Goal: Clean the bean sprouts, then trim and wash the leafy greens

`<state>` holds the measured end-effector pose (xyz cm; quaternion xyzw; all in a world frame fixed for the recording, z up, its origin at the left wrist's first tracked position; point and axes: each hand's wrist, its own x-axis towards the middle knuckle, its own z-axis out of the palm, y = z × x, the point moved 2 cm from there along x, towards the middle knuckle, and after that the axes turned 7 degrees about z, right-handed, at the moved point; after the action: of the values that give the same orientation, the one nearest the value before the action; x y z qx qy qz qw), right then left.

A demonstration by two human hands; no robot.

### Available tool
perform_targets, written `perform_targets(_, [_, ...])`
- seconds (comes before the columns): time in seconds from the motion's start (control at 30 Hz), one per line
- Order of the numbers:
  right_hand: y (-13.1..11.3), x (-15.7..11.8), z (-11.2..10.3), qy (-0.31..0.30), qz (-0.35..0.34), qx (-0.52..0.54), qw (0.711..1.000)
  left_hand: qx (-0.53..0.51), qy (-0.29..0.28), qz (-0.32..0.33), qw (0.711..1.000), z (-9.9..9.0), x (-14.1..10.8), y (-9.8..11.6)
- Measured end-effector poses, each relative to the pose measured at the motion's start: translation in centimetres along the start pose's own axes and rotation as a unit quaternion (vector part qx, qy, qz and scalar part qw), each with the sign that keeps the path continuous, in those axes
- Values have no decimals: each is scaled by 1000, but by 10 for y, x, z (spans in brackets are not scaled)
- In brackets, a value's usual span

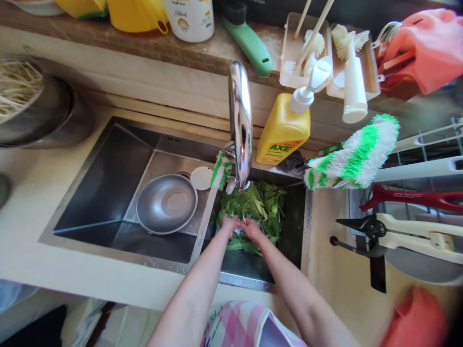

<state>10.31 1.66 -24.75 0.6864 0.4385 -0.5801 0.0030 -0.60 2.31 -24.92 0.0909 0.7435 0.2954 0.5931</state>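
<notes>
Leafy greens (269,205) fill much of the right sink basin (294,241), which looks wet. Both hands are down among the leaves, below the faucet (243,125). My left hand (228,224) is closed, its fingertips close to those of the other hand. My right hand (251,228) is closed too, and pale stems show right at its fingers. The two hands seem to grip the greens between them. Leaves partly hide the fingertips, so the exact pieces held cannot be made out.
A grey metal pan (159,207) and a white round lid-like piece (201,178) lie in the left basin. Behind the faucet stands a yellow soap bottle (284,130). Scissors (408,233) and a striped cloth (358,156) are at the right. Bean sprouts (18,86) fill a pot at left.
</notes>
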Motion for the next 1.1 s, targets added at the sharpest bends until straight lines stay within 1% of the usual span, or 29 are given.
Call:
perform_targets(0.07, [-17,1,-17,20,-29,-1,999,2,10,-12,1000,-4,3,12])
perform_targets(0.1, [-25,1,-26,37,-50,0,998,2,6,-21,1000,-6,3,17])
perform_targets(0.17, [-40,-2,-42,74,-106,17,991,5,-20,-52,998,-10,0,23])
perform_targets(0.23, [-46,-6,-47,90,-150,61,983,9,-62,-97,993,-12,-7,24])
perform_targets(0.27, [-45,-8,-44,83,-158,86,980,9,-82,-118,990,-12,-11,24])
perform_targets(0.33, [-35,-10,-31,58,-143,114,981,2,-106,-139,985,-8,-17,21])
perform_targets(0.37, [-27,-9,-23,37,-126,112,985,-3,-107,-138,985,-6,-20,20])
perform_targets(0.43, [-10,-7,-11,-10,-84,84,993,-8,-86,-120,989,0,-24,19])
perform_targets(0.47, [-2,-5,-9,-21,-67,65,995,-8,-68,-105,992,3,-25,19])
perform_targets(0.5, [4,-3,-12,-16,-56,45,997,-7,-52,-88,995,5,-26,20])
perform_targets(0.53, [8,-1,-18,4,-51,22,998,-8,-39,-67,997,7,-27,21])
perform_targets(0.6, [10,0,-34,59,-53,-47,996,-11,-25,-26,999,9,-28,25])
perform_targets(0.63, [8,0,-40,75,-53,-92,992,-12,-20,-8,1000,8,-28,28])
perform_targets(0.67, [6,0,-43,75,-47,-142,986,-10,-15,6,1000,6,-28,30])
perform_targets(0.73, [2,-2,-38,45,-18,-239,970,2,1,17,1000,1,-29,31])
perform_targets(0.77, [0,-3,-32,27,0,-275,961,11,10,13,1000,-2,-30,30])
perform_targets(0.83, [-5,-4,-16,-1,26,-314,949,27,21,-9,999,-8,-31,25])
perform_targets(0.9, [-10,-4,-7,-10,33,-314,949,35,21,-34,999,-14,-33,21])
perform_targets(0.93, [-13,-4,-7,-7,29,-304,952,35,16,-43,998,-16,-34,20])
perform_targets(0.97, [-15,-3,-11,-2,20,-293,956,32,9,-50,998,-19,-36,20])
perform_targets(1.03, [-22,-1,-29,18,-6,-272,962,19,-17,-62,998,-23,-40,23])
perform_targets(1.07, [-25,0,-39,39,-32,-231,972,11,-32,-70,997,-25,-43,25])
perform_targets(1.1, [-28,0,-49,61,-64,-157,984,5,-49,-79,996,-26,-46,27])
